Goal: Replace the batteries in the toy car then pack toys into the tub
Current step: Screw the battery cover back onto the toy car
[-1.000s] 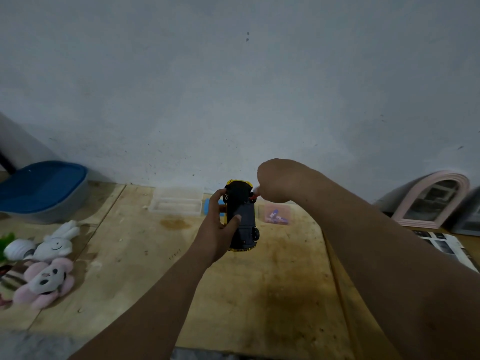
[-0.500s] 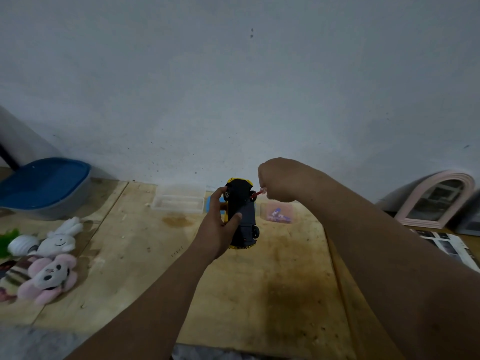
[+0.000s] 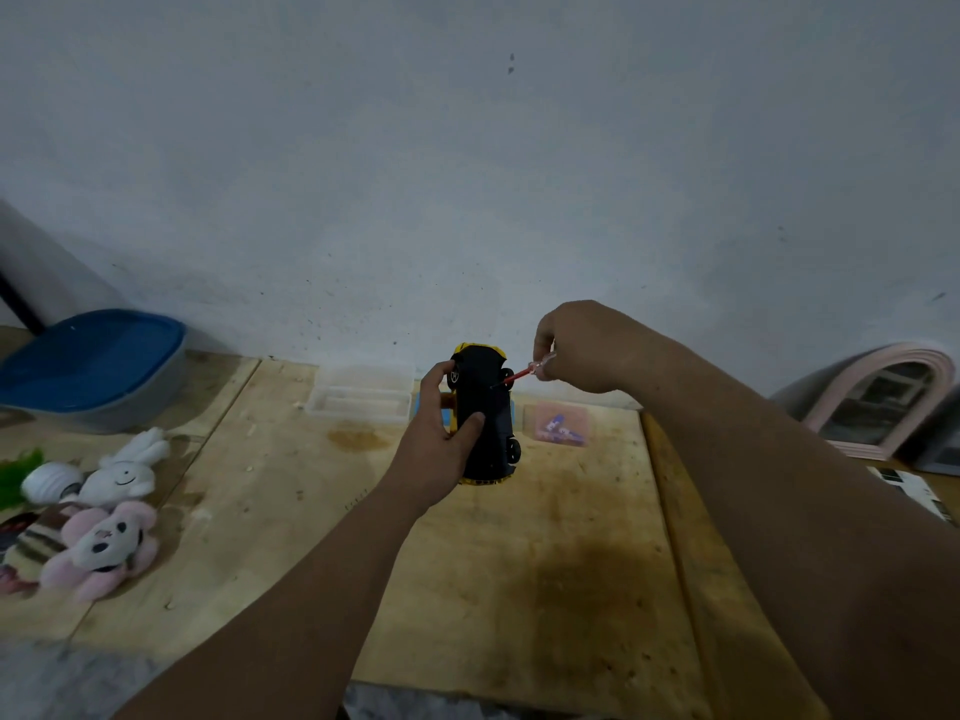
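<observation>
My left hand (image 3: 435,449) grips a yellow toy car (image 3: 485,407) held upside down above the wooden table, its black underside facing me. My right hand (image 3: 576,348) pinches a small red-handled screwdriver (image 3: 519,375); its tip touches the underside near the car's far end. A grey tub with a blue lid (image 3: 91,368) stands at the far left. Plush toys (image 3: 98,517), a white rabbit and a pink one among them, lie at the left edge. A pink packet of batteries (image 3: 561,428) lies flat behind the car.
A clear plastic tray (image 3: 361,397) sits by the wall behind the car. A pink arched toy window (image 3: 883,402) leans at the far right, with printed paper (image 3: 914,491) in front of it. The wooden table (image 3: 519,563) reaches the white wall.
My right hand has drawn back to the right and up, so the red screwdriver now shows between it and the car. The car has stayed in my left hand.
</observation>
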